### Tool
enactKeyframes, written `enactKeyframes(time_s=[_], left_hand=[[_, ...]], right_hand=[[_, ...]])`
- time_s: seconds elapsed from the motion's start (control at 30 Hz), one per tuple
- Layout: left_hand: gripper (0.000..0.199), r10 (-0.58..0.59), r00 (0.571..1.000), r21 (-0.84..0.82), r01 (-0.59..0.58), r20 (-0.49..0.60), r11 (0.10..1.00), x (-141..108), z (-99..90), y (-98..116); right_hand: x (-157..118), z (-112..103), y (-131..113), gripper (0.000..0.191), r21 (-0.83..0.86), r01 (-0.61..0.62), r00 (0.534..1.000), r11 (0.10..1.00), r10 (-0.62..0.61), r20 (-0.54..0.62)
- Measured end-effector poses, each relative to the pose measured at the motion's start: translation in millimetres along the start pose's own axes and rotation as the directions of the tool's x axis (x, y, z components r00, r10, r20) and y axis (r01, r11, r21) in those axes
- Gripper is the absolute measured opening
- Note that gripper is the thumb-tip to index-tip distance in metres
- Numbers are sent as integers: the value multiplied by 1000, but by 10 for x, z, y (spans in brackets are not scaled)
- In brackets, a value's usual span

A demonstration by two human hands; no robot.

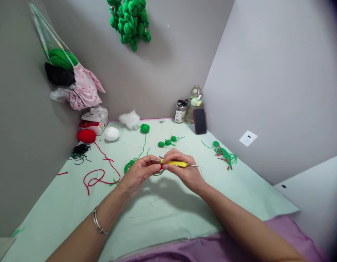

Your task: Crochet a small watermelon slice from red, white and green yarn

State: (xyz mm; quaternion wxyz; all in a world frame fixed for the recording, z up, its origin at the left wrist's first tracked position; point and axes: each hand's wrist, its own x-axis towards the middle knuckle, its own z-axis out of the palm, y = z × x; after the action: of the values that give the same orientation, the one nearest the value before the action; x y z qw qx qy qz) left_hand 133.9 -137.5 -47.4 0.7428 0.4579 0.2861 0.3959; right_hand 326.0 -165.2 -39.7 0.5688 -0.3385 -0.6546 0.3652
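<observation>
Above the middle of the table, my left hand (138,174) pinches a small crochet piece (161,167) in red, green and a little white, mostly covered by the fingers. My right hand (188,173) is closed around a crochet hook (180,163) with a yellow handle. One thin metal end of the hook points right past the knuckles, and the other side reaches to the piece. The fingertips of both hands almost meet there. A loose white thread (154,200) lies on the table beneath. Green yarn (128,166) is bunched just beyond my left hand.
Red (87,135), white (112,134) and green yarn balls (144,128) sit at the back left, near white stuffing (130,120). Small green crocheted balls (168,142) lie ahead. Behind stand a cup of pens (180,112), a bottle (190,113) and a phone (200,121). Yarn scraps (225,155) lie right.
</observation>
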Motion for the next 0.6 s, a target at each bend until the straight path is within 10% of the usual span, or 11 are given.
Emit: enactKeyframes(time_s=[0.3, 0.6], left_hand=[[28, -46, 996, 29, 44, 79, 999, -14, -10, 38], [32, -6, 999, 39, 5, 32, 999, -8, -14, -11]], right_hand=[[-115, 22, 47, 9, -185, 188, 981, 965, -194, -16], [0, -5, 39, 12, 0, -33, 999, 999, 33, -6]])
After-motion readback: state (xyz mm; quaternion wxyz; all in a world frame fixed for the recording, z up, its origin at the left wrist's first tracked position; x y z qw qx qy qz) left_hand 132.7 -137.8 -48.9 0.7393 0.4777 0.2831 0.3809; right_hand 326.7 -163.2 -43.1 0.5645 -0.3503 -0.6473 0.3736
